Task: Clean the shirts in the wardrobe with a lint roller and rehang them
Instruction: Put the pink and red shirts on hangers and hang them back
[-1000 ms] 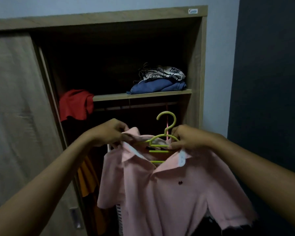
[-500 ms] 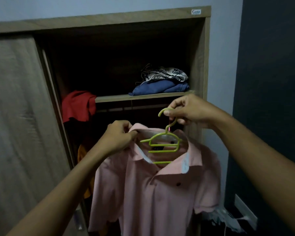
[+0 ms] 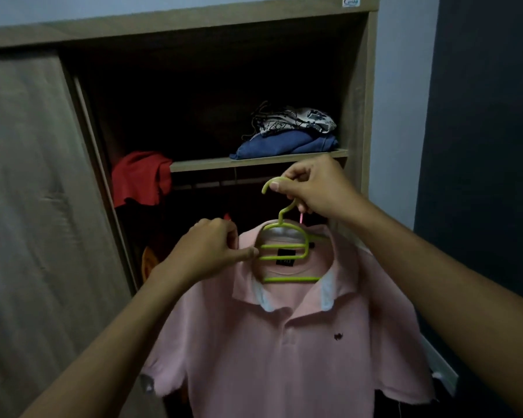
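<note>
Shelf (image 3: 209, 165) bearing folded clothes (image 3: 284, 145) sits above hanger (image 3: 284, 247)

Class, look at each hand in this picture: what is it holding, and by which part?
The right hand grips the green hanger by its hook. The left hand pinches the pink shirt at the collar, beside the hanger.

Pink shirt (image 3: 284, 357) is showing as matt knit cloth with a fine grain. Green hanger (image 3: 284, 247) is reading as smooth plastic, faintly glossy. Wardrobe door (image 3: 27, 206) is presenting matt wood-grain board. Folded blue garment (image 3: 284, 144) and red garment (image 3: 142, 176) are looking like soft, dull cloth.
</note>
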Tool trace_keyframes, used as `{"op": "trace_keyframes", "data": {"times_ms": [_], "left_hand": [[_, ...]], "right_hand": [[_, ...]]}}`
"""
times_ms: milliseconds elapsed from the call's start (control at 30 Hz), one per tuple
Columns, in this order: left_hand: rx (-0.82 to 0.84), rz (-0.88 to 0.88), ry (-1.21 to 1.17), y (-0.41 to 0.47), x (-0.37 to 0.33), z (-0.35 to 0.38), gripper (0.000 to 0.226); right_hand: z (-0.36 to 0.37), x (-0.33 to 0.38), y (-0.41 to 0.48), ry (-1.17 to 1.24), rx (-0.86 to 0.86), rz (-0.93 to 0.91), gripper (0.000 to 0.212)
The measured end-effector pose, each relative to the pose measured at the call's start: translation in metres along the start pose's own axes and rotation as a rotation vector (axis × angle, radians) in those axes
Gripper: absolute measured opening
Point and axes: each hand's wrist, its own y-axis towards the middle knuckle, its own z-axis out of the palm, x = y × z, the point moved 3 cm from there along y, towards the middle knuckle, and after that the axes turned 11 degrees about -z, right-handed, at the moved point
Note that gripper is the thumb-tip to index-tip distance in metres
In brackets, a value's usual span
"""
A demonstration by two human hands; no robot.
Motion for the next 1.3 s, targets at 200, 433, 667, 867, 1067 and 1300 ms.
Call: {"op": "trace_keyframes", "data": {"times_ms": [200, 433, 667, 867, 1067, 1300], "left_hand": [[-0.126, 0.042, 0.118, 0.005, -0.008, -0.003, 0.031], [-0.067, 0.032, 0.077, 0.011, 0.003, -0.017, 0.040], [-0.137, 0.188, 0.088, 0.006, -0.012, -0.010, 0.072], [0.056, 0.229, 0.005, 0.012, -0.007, 0.027, 0.042], [0.061, 0.256, -0.122, 0.010, -0.005, 0.030, 0.034], [0.152, 0.221, -0.400, 0.016, 0.027, 0.031, 0.015]], "right_hand": [[-0.002, 0.006, 0.000, -0.062, 0.011, -0.046, 0.019], [-0.004, -0.009, -0.005, -0.207, 0.004, -0.060, 0.019], [0.000, -0.001, 0.000, -0.120, -0.041, -0.077, 0.019], [-0.004, 0.004, -0.007, 0.007, -0.050, -0.080, 0.020], [-0.010, 0.000, -0.019, 0.045, 0.016, -0.117, 0.018], [-0.032, -0.039, -0.053, -0.276, 0.614, 0.062, 0.056]]}}
